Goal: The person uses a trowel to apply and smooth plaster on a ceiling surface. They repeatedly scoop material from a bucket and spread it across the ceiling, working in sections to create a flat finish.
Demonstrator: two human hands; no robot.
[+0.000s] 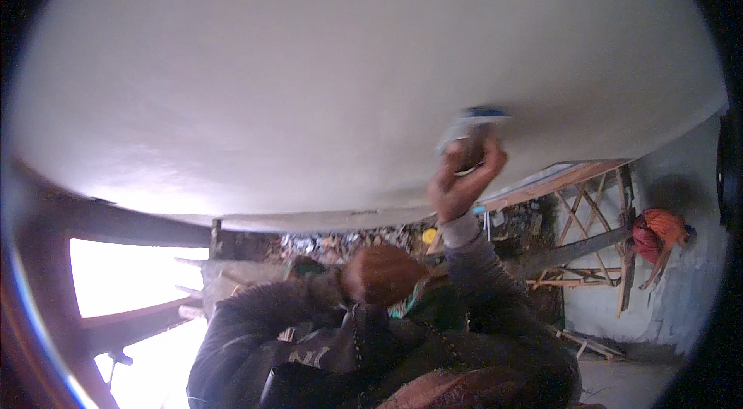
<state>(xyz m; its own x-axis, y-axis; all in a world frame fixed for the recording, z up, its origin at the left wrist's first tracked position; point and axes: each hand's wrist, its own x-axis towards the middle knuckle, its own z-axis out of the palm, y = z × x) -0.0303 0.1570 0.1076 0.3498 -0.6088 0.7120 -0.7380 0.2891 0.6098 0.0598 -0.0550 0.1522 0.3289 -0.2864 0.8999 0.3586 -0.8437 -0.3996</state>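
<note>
in the head view, the right hand (466, 181) has its grip closed around a small blue-and-pale hand tool (467, 129), at or just off the smooth grey wall (309, 84), right of its middle and nearer its lower edge; blur hides whether they touch. the left hand (379, 275) is low before the dark jacket (333, 351); i cannot tell whether its grip is open or closed. the stroke probably wants light, even pressure, no corner digging in, overlapping passes and a steady wrist near the wall's lower edge.
</note>
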